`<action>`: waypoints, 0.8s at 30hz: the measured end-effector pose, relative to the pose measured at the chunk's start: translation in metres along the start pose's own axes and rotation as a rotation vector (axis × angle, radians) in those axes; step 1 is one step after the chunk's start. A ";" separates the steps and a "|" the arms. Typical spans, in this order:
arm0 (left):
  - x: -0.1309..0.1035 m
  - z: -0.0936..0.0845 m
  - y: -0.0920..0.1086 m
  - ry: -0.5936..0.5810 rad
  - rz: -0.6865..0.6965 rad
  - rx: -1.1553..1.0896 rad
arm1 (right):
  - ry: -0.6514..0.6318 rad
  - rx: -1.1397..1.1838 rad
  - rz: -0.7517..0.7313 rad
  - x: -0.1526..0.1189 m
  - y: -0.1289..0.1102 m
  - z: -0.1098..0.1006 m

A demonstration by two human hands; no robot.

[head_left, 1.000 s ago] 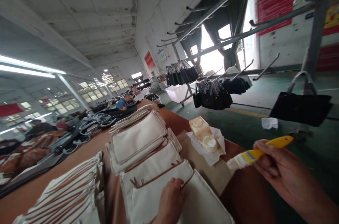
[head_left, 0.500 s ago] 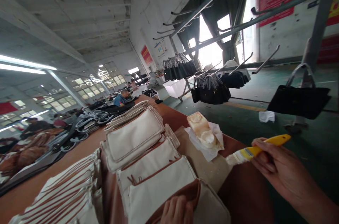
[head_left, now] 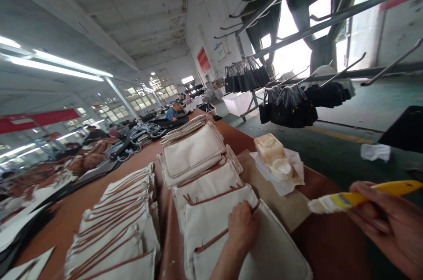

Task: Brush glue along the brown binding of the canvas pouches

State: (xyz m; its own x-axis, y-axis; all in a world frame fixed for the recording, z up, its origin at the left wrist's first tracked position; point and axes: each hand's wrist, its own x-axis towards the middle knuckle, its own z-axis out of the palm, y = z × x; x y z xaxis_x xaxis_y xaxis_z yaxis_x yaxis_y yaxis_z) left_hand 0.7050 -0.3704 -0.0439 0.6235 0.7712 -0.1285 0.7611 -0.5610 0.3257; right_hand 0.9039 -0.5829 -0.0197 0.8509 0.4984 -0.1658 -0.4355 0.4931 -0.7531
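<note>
My right hand (head_left: 380, 214) grips a paintbrush (head_left: 360, 196) by its yellow handle. The brush's pale, coated bristles point left, over the brown table. My left hand (head_left: 243, 225) is closed at the brown-trimmed edge of a cream bag panel (head_left: 211, 253), in the nearest part of an overlapping row; its fingertips are partly hidden. Behind it lie more cream bag pieces (head_left: 193, 150) with stitched borders. To the right of the row, a glue-smeared tub (head_left: 274, 156) with whitish paste rests on crumpled white paper (head_left: 297, 174).
Another stack of cream pieces with brown edging (head_left: 115, 222) lies on the left of the brown table (head_left: 172, 244). Black handbags (head_left: 289, 110) hang from a metal rack (head_left: 307, 33) at the right. Farther back, a person in blue (head_left: 172, 113) sits by the table.
The view has swung left. My left hand has moved up the panel, and the brown inner side that showed beneath it has folded out of sight. The brush stays in my right hand.
</note>
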 end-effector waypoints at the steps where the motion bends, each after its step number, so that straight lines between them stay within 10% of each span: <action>1: 0.001 0.001 -0.003 -0.007 -0.014 -0.043 | -0.008 0.005 0.021 -0.002 0.000 0.003; 17: -0.030 -0.029 -0.002 -0.384 0.094 -1.060 | -0.356 -0.607 -0.376 -0.008 0.052 0.068; 24: -0.041 -0.037 0.003 -0.504 0.109 -1.103 | -0.310 -0.639 -0.384 -0.007 0.040 0.068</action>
State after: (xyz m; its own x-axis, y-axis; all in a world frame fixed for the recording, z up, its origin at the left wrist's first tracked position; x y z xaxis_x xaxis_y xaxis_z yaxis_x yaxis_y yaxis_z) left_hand 0.6749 -0.3928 -0.0031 0.8610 0.3950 -0.3204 0.2924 0.1309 0.9473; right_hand 0.8607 -0.5177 -0.0055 0.7461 0.5984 0.2921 0.2026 0.2139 -0.9556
